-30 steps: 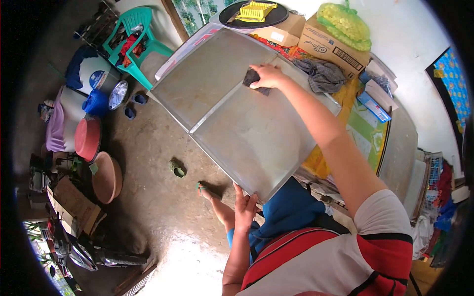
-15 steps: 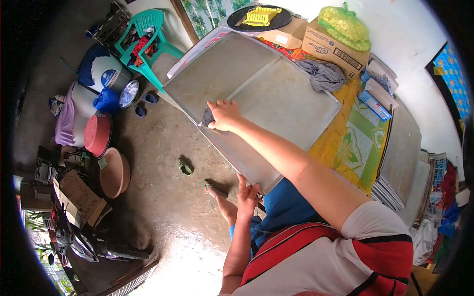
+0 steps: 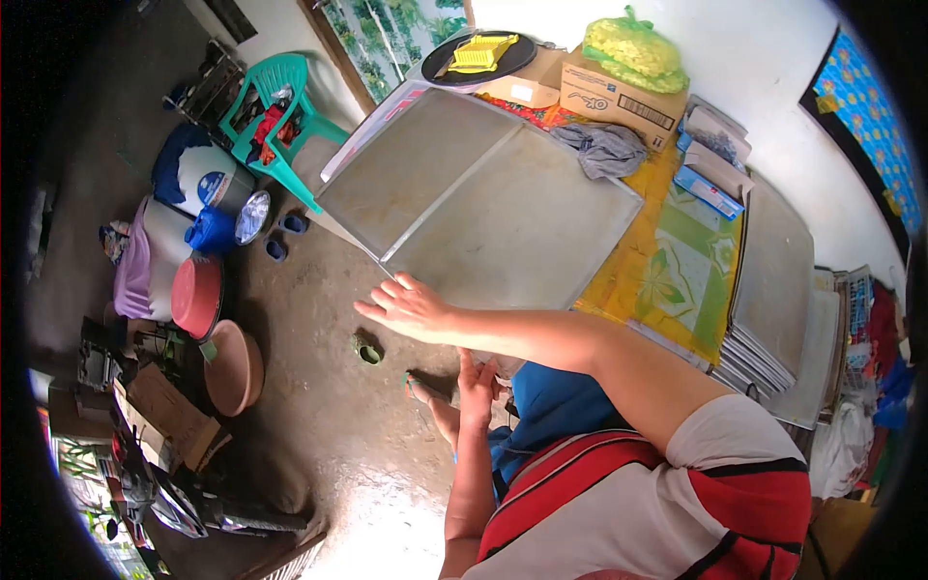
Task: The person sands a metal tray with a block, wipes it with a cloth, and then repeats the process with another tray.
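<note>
Two large flat grey metal trays lie side by side or overlapping on the table: a far tray (image 3: 416, 159) and a near tray (image 3: 512, 217). My right hand (image 3: 411, 309) is over the near tray's left edge, palm down, fingers stretched and somewhat apart. The dark pad it held earlier is hidden now, and I cannot see whether it is under the palm. My left hand (image 3: 478, 391) is at the near tray's closest corner, its fingers curled around the edge and one finger pointing up. My right forearm covers part of that corner.
A grey cloth (image 3: 601, 147) rests on the trays' far right side. Behind are a cardboard box (image 3: 619, 101) and a black round tray (image 3: 498, 60). A stack of similar trays (image 3: 773, 300) stands at right. A green chair (image 3: 295, 135) and slippers (image 3: 367, 348) are leftward.
My right hand has slid toward me along the near tray's left edge, and the dark pad has gone out of sight. My left hand stays at the corner. The view has shifted slightly.
</note>
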`<state>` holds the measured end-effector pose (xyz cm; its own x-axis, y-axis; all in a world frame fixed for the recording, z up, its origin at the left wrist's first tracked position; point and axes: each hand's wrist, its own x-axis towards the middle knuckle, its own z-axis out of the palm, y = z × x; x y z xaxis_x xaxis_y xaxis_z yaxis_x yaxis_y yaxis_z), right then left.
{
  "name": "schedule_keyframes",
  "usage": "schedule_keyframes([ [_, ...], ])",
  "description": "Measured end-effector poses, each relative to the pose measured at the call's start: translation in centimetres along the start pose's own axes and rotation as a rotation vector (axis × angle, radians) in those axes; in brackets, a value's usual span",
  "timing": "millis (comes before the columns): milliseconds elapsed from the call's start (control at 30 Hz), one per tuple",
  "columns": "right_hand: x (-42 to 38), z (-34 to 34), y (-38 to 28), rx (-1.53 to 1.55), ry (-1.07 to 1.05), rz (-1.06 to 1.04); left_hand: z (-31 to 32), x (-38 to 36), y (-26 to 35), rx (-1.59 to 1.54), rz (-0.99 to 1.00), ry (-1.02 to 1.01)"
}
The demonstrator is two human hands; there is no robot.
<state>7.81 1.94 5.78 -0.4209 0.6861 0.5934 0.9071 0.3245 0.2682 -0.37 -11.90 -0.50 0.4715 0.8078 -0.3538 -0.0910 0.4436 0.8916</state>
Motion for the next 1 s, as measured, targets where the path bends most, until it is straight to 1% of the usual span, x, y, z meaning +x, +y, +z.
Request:
schedule_keyframes([
  [67,1.3,-4.6,0.6,0.171,0.154,0.015,0.0,0.4,-0.2,-0.008,-0.001,-0.007],
  [100,1.4,-6.0,0.6,0.168,0.187,-0.011,-0.1,0.5,-0.4,0.003,-0.008,-0.008],
  [200,-1.1,0.6,-0.4,-0.005,-0.172,-0.024,0.0,0.4,-0.6,0.028,-0.004,-0.001],
  [267,-2.3,-1.2,2.6,0.205,-0.156,0.203,0.9,-0.4,1.0,0.037,0.01,0.037],
  [300,-3.0,-2.7,4.5,0.314,-0.169,0.309,0.7,-0.4,0.8,0.016,0.008,0.007],
  [367,-5.0,-5.6,8.1,0.511,-0.211,0.676,0.5,-0.8,0.7,0.026,0.004,0.019],
  [400,-7.0,-6.0,10.3,0.496,-0.212,0.797,0.5,-0.7,0.8,0.027,0.008,0.025],
  [433,-9.3,-7.8,12.5,0.494,-0.225,0.924,0.7,-0.9,1.3,0.047,-0.007,0.03],
  [467,-12.2,-8.5,14.4,0.376,-0.252,1.04,0.7,-1.0,1.6,0.056,-0.003,0.036],
  [567,-22.2,-10.2,20.2,0.297,-0.168,1.35,0.5,-1.0,1.2,0.058,0.003,0.031],
  [633,-27.0,-12.2,22.0,0.201,-0.2,1.491,0.7,-1.0,1.5,0.065,-0.001,0.005],
  [733,-31.1,-14.1,23.9,0.126,-0.53,1.555,1.0,-1.2,1.3,0.076,-0.007,-0.028],
  [767,-32.1,-14.7,24.2,0.106,-0.622,1.538,1.1,-1.4,1.2,0.091,-0.006,-0.03],
  [867,-33.7,-13.6,25.9,-0.013,-0.445,1.484,1.5,-1.8,1.2,0.093,0.001,-0.021],
  [967,-33.3,-10.0,30.0,0.09,-0.121,1.338,0.9,-1.6,0.8,0.093,-0.01,-0.008],
  [1000,-32.4,-9.0,31.6,0.097,-0.054,1.299,0.8,-1.5,0.7,0.102,-0.012,-0.004],
])
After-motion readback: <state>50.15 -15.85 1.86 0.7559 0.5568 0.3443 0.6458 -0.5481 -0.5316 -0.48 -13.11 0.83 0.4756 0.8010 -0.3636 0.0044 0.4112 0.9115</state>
